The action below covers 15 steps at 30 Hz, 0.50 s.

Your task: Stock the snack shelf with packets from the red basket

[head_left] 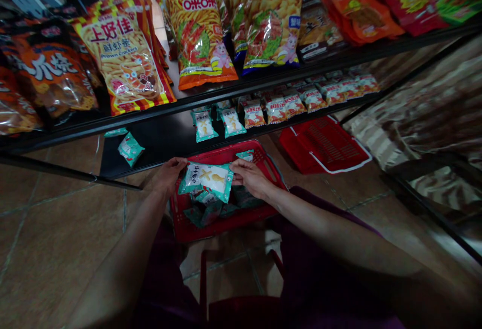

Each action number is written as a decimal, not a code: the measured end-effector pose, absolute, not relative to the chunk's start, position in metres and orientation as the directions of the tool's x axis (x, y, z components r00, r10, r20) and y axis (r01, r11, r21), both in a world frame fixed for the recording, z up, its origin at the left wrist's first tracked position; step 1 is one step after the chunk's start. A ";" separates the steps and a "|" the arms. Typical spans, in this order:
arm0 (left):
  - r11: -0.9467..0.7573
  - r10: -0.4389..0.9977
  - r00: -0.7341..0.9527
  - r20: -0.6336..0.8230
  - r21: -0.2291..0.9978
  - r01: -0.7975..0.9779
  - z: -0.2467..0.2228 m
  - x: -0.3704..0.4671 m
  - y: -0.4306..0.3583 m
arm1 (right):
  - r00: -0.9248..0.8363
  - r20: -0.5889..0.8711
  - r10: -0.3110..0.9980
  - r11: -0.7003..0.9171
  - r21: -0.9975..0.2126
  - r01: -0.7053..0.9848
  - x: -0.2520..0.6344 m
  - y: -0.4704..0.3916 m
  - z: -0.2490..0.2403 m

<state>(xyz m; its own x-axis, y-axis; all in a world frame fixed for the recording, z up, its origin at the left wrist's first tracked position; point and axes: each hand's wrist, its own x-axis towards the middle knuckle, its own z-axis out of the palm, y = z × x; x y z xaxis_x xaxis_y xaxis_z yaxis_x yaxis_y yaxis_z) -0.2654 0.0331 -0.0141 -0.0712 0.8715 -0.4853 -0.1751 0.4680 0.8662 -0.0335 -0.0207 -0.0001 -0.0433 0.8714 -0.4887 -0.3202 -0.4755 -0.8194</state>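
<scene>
Between my hands, a teal and white snack bag (208, 177) is stretched flat, its printed front facing up. My left hand (171, 174) pinches its left edge. My right hand (251, 176) grips the right edge, thumb on top. Just beneath is a red plastic basket (218, 229) with several more teal bags in it, partly hidden by the held one. On the lower shelf in front, two teal and white bags (204, 125) stand side by side, with others behind them. Another teal bag (131, 148) lies tilted at the shelf's left end.
Orange and white small packs (276, 107) line the lower black shelf (161, 145). Large prawn cracker bags (126, 63) and other snack bags fill the upper shelf. A second red basket (320, 143) with a white handle sits on the tiled floor at right. A thin black shelf bar crosses the left.
</scene>
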 end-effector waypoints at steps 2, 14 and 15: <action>0.543 0.831 0.030 -0.556 0.797 -0.267 -0.011 -0.265 0.030 | -0.028 -0.515 0.857 -0.490 -0.795 -0.358 -0.032 -0.019 0.001; 0.573 0.816 0.125 -0.564 0.765 -0.294 0.009 -0.259 0.015 | 0.055 -0.556 0.830 -0.485 -0.766 -0.421 -0.024 -0.012 -0.003; 0.564 0.822 0.108 -0.559 0.774 -0.286 0.006 -0.259 0.015 | 0.035 -0.548 0.835 -0.486 -0.768 -0.417 -0.024 -0.012 -0.004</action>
<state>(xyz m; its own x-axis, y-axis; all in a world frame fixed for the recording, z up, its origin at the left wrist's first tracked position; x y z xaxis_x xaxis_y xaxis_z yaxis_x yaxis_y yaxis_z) -0.2593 0.0148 0.0064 0.1077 0.8220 -0.5593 -0.2859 0.5644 0.7744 -0.0236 -0.0124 -0.0043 0.0354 0.8354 -0.5485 -0.4175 -0.4862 -0.7676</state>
